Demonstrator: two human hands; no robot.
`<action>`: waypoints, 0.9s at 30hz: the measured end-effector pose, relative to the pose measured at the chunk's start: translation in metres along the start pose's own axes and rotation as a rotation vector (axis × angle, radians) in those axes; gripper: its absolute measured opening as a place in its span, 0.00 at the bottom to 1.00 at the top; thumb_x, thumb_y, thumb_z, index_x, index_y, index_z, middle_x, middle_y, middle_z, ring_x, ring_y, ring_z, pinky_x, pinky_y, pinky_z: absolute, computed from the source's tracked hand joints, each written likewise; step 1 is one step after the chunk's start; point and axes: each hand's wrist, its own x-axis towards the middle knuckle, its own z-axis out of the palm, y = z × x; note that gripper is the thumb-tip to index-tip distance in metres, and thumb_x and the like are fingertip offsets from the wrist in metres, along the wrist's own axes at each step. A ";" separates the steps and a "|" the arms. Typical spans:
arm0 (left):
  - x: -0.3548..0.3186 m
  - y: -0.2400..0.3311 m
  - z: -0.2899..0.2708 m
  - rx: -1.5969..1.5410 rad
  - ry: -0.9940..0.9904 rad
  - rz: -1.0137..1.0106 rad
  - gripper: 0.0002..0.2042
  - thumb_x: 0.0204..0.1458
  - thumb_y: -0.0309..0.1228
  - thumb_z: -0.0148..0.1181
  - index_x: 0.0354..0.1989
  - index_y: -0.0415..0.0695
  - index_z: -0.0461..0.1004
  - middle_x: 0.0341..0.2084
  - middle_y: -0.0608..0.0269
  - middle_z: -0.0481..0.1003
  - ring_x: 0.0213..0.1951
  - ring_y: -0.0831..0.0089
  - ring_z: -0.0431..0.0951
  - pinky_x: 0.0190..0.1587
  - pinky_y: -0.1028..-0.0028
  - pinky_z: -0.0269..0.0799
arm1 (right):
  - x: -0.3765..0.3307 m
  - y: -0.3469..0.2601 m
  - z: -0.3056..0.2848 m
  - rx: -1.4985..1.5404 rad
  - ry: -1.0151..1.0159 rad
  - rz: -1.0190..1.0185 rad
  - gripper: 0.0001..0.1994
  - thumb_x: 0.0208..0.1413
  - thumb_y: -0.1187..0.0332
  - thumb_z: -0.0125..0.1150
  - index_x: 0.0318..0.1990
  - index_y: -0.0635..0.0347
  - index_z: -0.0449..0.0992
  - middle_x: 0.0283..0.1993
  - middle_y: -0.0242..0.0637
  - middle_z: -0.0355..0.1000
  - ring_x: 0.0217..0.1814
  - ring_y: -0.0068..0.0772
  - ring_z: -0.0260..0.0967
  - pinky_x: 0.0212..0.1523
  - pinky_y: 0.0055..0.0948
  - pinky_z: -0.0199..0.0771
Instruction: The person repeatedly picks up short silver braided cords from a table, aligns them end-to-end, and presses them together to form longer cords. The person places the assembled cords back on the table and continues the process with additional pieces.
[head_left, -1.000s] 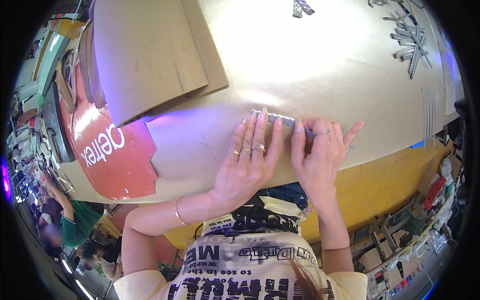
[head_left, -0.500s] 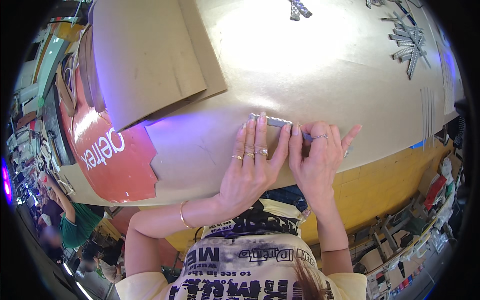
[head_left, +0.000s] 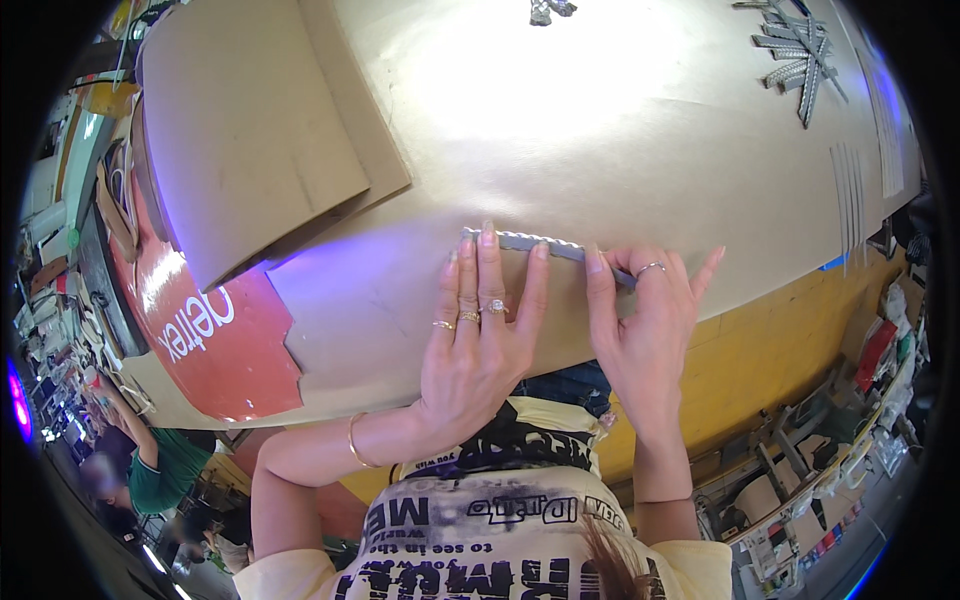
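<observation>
A narrow grey strip (head_left: 567, 250) with a silvery braided edge lies on the brown-covered table in front of me. Across its left part rest the outstretched fingertips of my left hand (head_left: 478, 345), lying flat and pressing it down, with the thumb against its lower edge. At the strip's right end, my right hand (head_left: 648, 335) pinches it between thumb and bent index finger, the little finger sticking out. A length of the strip shows between the two hands; parts under the fingers are hidden.
Several similar grey braided strips (head_left: 803, 62) lie heaped at the far right, with thin grey strands (head_left: 850, 205) nearer the right edge. Two silvery pieces (head_left: 550, 10) are at the far edge. Folded brown board (head_left: 255, 130) and a red sheet (head_left: 240, 360) cover the left. A person in green (head_left: 165, 470) is at lower left.
My left hand has slid left, away from my right hand, so more of the strip shows between them. The right hand still pinches the strip's end. The view has shifted slightly.
</observation>
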 end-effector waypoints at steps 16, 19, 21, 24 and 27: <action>0.004 0.007 0.000 0.099 0.013 0.019 0.25 0.62 0.22 0.43 0.68 0.56 0.63 0.55 0.32 0.71 0.57 0.49 0.75 0.63 0.57 0.67 | -0.001 0.002 0.010 -0.097 0.017 -0.046 0.09 0.58 0.65 0.62 0.29 0.57 0.72 0.26 0.31 0.67 0.36 0.36 0.67 0.72 0.69 0.24; 0.005 0.009 -0.002 0.128 0.010 0.010 0.25 0.62 0.24 0.44 0.68 0.57 0.63 0.54 0.32 0.71 0.57 0.48 0.75 0.65 0.55 0.64 | -0.003 0.001 0.009 -0.140 0.027 -0.048 0.09 0.58 0.65 0.62 0.29 0.57 0.72 0.27 0.31 0.68 0.36 0.36 0.68 0.72 0.70 0.25; 0.007 0.009 -0.004 0.128 0.023 -0.002 0.25 0.62 0.25 0.44 0.68 0.57 0.63 0.54 0.32 0.72 0.58 0.47 0.74 0.67 0.55 0.61 | -0.007 0.001 0.002 -0.129 0.018 -0.007 0.09 0.59 0.65 0.62 0.30 0.57 0.73 0.28 0.31 0.69 0.37 0.35 0.68 0.72 0.70 0.26; 0.007 0.009 -0.011 0.101 -0.023 -0.031 0.25 0.61 0.26 0.45 0.68 0.56 0.63 0.57 0.35 0.70 0.62 0.48 0.70 0.70 0.55 0.55 | -0.011 0.006 -0.009 -0.071 -0.013 0.042 0.08 0.59 0.64 0.61 0.31 0.57 0.74 0.30 0.31 0.70 0.39 0.36 0.69 0.71 0.70 0.28; 0.008 0.009 -0.016 -0.018 -0.080 -0.024 0.26 0.59 0.28 0.46 0.68 0.48 0.63 0.63 0.40 0.65 0.67 0.51 0.64 0.71 0.55 0.52 | -0.013 0.008 -0.013 -0.022 -0.012 0.070 0.08 0.59 0.64 0.61 0.31 0.57 0.75 0.30 0.32 0.71 0.40 0.37 0.70 0.71 0.69 0.27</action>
